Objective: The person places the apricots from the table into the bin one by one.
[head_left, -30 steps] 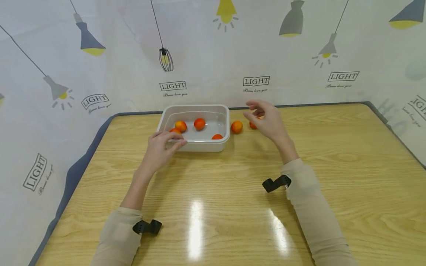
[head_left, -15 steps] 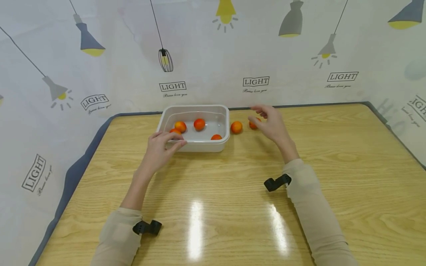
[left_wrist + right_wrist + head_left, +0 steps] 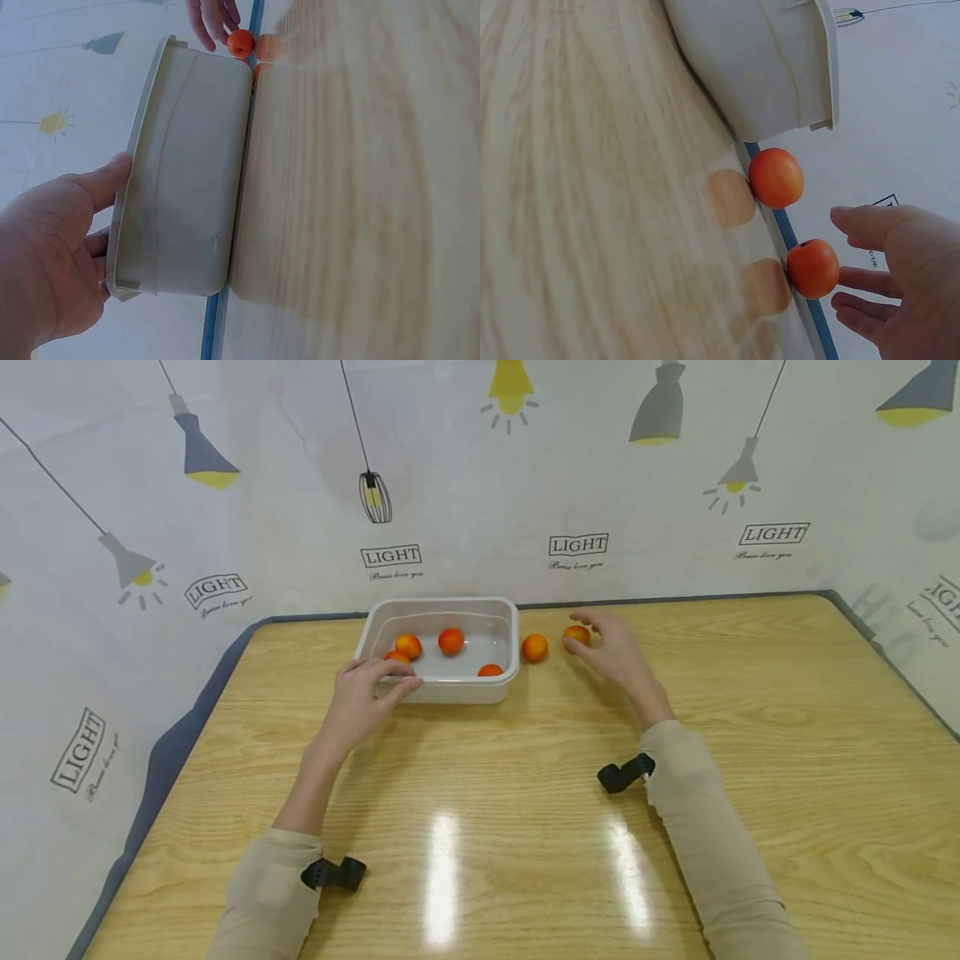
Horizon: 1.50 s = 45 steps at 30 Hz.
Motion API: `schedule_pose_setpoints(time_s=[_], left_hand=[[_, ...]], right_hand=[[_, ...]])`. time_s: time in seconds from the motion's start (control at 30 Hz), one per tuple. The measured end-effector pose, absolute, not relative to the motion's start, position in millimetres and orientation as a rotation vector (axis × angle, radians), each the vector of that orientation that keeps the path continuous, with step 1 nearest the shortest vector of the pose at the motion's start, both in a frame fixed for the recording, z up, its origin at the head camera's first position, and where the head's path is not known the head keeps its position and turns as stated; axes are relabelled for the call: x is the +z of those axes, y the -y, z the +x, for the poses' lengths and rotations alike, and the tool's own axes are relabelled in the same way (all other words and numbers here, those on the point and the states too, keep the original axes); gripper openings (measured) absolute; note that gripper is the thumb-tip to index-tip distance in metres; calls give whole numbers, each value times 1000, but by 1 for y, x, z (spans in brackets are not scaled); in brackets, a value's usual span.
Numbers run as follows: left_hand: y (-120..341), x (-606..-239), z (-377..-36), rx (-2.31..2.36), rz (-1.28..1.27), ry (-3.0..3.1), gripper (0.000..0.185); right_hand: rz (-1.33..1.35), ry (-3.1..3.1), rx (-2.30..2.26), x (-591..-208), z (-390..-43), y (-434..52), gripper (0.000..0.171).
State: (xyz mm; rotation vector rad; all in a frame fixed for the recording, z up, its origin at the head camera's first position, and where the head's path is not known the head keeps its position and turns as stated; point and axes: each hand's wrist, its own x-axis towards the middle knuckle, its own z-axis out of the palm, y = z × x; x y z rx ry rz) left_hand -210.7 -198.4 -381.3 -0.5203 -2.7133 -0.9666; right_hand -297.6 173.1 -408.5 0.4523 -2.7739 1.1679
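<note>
A pale grey plastic tub (image 3: pixel 465 692) stands near the table's far edge with several orange-red round fruits in it, among them one fruit (image 3: pixel 451 641) at the back. My left hand (image 3: pixel 360 697) pinches the tub's near-left rim, thumb outside and fingers inside. To the right of the tub, a loose round fruit (image 3: pixel 535 647) sits close to its wall. Farther right is another round fruit (image 3: pixel 577 637), with my right hand (image 3: pixel 618 652) around it. In the right wrist view, the thumb and fingers are spread near this fruit (image 3: pixel 813 268) without a visible grip.
A wooden table (image 3: pixel 525 793) carries everything. Behind it hangs a white cloth (image 3: pixel 465 485) printed with lamps, close to the tub's back. Each sleeve bears a black wrist camera, such as the right one (image 3: pixel 626 772).
My right hand has moved down and slightly right, from above the farther-right fruit to around it. The left hand and the tub have stayed in place.
</note>
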Motion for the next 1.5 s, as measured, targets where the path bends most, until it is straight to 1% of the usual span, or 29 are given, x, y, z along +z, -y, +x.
schedule_pose_setpoints(time_s=[0.27,0.77,1.13,1.37,1.5], left_hand=[[198,-380,-210,-975,-518,2709,24],[198,-380,-209,-968,-517,2712,24],[197,-379,-209,-972,-511,2723,24],[197,-378,-209,-960,-517,2719,24],[197,-378,-209,-962,-521,2716,24]], right_hand=[[454,2834,1148,-411,-299,-175,51],[403,2870,1170,-415,-293,-173,42],[365,2865,1215,-419,-293,-173,42],[303,2809,1329,-415,-290,-172,42],[311,2794,1325,-411,-291,-172,43]])
